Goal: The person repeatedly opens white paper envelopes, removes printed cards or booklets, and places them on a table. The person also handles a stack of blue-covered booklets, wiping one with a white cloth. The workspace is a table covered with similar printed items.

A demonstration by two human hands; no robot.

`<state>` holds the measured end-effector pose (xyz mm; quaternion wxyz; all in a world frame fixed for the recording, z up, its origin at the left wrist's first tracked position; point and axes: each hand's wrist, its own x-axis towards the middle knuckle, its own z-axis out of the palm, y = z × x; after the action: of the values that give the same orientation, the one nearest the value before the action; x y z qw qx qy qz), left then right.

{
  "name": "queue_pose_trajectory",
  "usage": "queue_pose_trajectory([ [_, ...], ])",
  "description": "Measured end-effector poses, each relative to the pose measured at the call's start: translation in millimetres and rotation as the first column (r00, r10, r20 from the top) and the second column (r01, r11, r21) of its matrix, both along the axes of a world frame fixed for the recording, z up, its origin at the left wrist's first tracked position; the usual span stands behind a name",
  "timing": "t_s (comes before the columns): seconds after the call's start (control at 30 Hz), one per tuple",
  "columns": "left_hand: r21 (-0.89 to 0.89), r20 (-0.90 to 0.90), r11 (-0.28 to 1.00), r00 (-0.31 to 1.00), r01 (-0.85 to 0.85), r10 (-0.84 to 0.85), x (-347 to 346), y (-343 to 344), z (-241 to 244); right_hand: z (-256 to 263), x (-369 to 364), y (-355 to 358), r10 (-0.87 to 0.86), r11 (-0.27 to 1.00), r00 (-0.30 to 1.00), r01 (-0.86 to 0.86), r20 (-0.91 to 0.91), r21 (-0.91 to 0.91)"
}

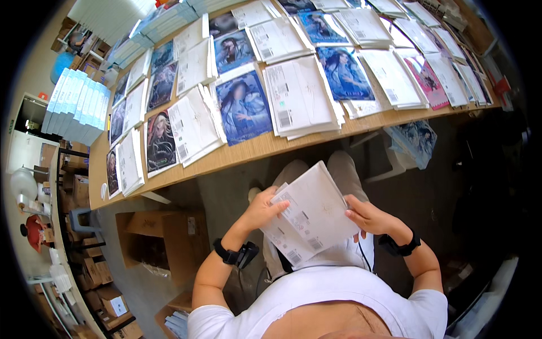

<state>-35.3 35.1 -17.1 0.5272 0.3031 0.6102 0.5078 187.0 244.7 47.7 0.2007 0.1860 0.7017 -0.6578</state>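
Above my lap, both hands hold white printed paper envelopes that overlap, one shifted down and left of the other. My left hand grips their upper left edge, with the thumb on top. At the right edge, my right hand pinches them between thumb and fingers. Past my knees, stacks of similar white envelopes and illustrated prints stand in rows on the wooden table. The envelopes carry barcodes and small print.
Piles of light-blue boxes stand at the table's left end. An open cardboard box sits on the floor to the left, with another nearer me. Under the table's right part is a plastic stool with a blue printed package.
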Motion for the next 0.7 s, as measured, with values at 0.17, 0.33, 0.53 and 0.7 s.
queue_pose_trajectory([
  [0.17,0.067,0.039,0.998,0.999,0.000,-0.002,2.6,-3.0,4.3,2.5,-5.0,-2.3,-0.142,0.946,0.983,0.169,-0.115,0.276],
  [0.33,0.120,0.043,0.992,0.999,-0.028,0.023,11.0,-14.2,10.2,-16.0,-1.0,-8.6,-0.083,0.787,0.906,0.315,-0.415,0.530],
  [0.53,0.117,-0.024,0.990,0.996,-0.084,0.087,15.9,-35.0,9.9,-5.0,8.4,-16.7,-0.339,0.940,0.904,0.319,-0.259,-0.119],
  [0.7,0.154,-0.100,0.987,0.993,-0.043,0.058,17.5,-43.8,15.5,6.9,20.0,-41.1,-0.204,0.949,0.971,0.227,-0.123,0.218],
])
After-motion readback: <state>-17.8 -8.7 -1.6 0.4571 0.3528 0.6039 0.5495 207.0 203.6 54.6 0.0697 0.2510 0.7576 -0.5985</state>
